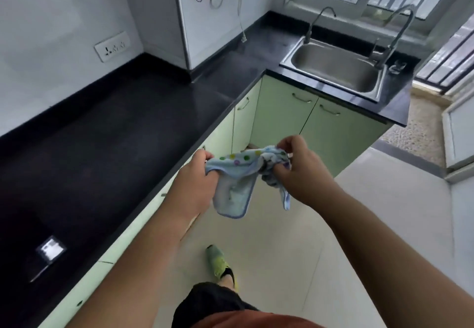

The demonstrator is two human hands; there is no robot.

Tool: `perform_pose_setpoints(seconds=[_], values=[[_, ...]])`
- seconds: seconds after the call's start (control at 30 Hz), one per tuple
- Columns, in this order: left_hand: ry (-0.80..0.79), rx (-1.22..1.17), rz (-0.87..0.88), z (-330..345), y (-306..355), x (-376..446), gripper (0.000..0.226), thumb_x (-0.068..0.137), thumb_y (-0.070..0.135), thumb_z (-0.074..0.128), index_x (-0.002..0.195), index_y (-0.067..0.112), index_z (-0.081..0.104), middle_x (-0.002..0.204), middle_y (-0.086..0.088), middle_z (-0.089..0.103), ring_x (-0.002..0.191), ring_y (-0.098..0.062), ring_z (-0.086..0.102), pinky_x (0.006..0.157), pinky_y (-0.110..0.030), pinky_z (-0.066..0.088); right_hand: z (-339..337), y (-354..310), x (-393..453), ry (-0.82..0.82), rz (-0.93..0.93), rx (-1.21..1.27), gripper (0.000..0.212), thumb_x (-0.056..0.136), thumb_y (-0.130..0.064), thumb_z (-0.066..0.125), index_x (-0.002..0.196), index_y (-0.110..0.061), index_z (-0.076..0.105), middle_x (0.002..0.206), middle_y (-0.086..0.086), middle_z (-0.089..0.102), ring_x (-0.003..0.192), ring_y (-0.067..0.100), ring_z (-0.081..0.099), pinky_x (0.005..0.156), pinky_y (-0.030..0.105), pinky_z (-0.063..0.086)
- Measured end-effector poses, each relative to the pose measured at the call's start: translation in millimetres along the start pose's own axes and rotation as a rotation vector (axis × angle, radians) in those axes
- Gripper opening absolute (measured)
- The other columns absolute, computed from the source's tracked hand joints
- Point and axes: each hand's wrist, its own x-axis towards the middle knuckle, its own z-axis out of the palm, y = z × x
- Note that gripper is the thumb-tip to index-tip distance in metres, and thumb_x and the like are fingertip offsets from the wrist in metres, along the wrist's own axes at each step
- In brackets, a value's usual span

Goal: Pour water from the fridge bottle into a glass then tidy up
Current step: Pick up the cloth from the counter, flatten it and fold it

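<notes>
Cloth [238, 173] first: I see it stretched in the air between both hands, out over the floor [359, 225] and clear of the counter [102, 135] to my left. My left hand [197, 186] is closed around one edge, fingers curled in with the fabric pinched against the palm. My right hand [297, 166] bunches the other end, thumb and fingers pressed together on a wad of it, a loose corner dangling below. I judge the two-handed grip is for opening or folding the cloth before wiping, so this belongs to the tidy-up part. Neither bottle nor glass appears anywhere around my hands, so I cannot tell where they stand. Beyond my right hand, well apart, sits the sink [333, 66], a likely place to rinse or wring.
</notes>
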Motion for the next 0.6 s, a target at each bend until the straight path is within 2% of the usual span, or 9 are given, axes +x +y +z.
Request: perform_pose_setpoints(seconds=[0.07,0.13,0.17,0.27,0.33,0.43,0.5,0.6], values=[[0.015,-0.025,-0.017,-13,4,41,0.006,0.096,0.026,0.053,0.099,0.028,0.058,0.093,0.002,0.070,0.080,-0.021,0.071,0.071,-0.047,0.064,1,-15,46,-0.041,-0.015,-0.068,0.020,0.094,-0.022,0.058,0.113,-0.025,0.051,0.088,-0.008,0.062,0.072,0.008,0.060,0.057,0.026,0.046],[0.033,-0.045,-0.036,-27,9,73,0.005,0.098,0.025,0.055,0.097,0.026,0.060,0.093,0.003,0.070,0.070,-0.013,0.072,0.063,-0.034,0.063,5,-32,88,-0.087,-0.036,-0.107,0.022,0.094,-0.021,0.055,0.116,-0.025,0.055,0.100,-0.002,0.064,0.081,0.016,0.062,0.063,0.030,0.048],[0.044,-0.043,-0.039,-35,10,88,0.006,0.098,0.026,0.055,0.096,0.027,0.061,0.093,0.004,0.070,0.069,-0.011,0.072,0.063,-0.034,0.063,7,-40,108,-0.100,-0.055,-0.115,0.026,0.095,-0.020,0.053,0.120,-0.025,0.057,0.106,-0.001,0.063,0.087,0.019,0.060,0.068,0.030,0.047],[0.084,0.008,-0.064,-65,6,128,0.011,0.098,0.032,0.053,0.096,0.028,0.063,0.092,0.006,0.070,0.079,-0.017,0.072,0.075,-0.045,0.063,23,-65,162,-0.141,-0.146,-0.132,0.031,0.097,-0.016,0.051,0.125,-0.021,0.064,0.121,0.001,0.059,0.098,0.017,0.053,0.080,0.027,0.039],[0.126,0.035,-0.100,-85,0,142,0.013,0.098,0.032,0.051,0.096,0.030,0.064,0.092,0.008,0.070,0.084,-0.018,0.071,0.077,-0.048,0.063,38,-79,187,-0.188,-0.197,-0.149,0.030,0.098,-0.014,0.051,0.124,-0.017,0.067,0.127,0.002,0.059,0.102,0.018,0.054,0.082,0.026,0.038],[0.216,0.041,-0.190,-110,-15,155,0.016,0.098,0.030,0.049,0.094,0.032,0.064,0.088,0.005,0.070,0.081,-0.022,0.072,0.074,-0.052,0.062,63,-98,225,-0.313,-0.240,-0.240,0.028,0.098,-0.015,0.051,0.120,-0.010,0.066,0.120,0.008,0.067,0.104,0.028,0.066,0.080,0.036,0.053],[0.268,0.026,-0.266,-123,-27,162,0.015,0.098,0.030,0.050,0.094,0.031,0.064,0.088,0.003,0.071,0.079,-0.022,0.074,0.076,-0.053,0.062,81,-111,248,-0.379,-0.300,-0.249,0.024,0.101,-0.025,0.048,0.116,-0.019,0.067,0.105,0.006,0.070,0.099,0.029,0.068,0.076,0.035,0.052],[0.353,0.023,-0.355,-137,-41,164,0.015,0.100,0.035,0.051,0.095,0.034,0.065,0.090,0.008,0.072,0.080,-0.017,0.074,0.081,-0.050,0.062,109,-129,281,-0.498,-0.317,-0.141,0.033,0.102,-0.036,0.040,0.125,-0.040,0.063,0.104,-0.007,0.071,0.090,0.020,0.071,0.078,0.035,0.054]])
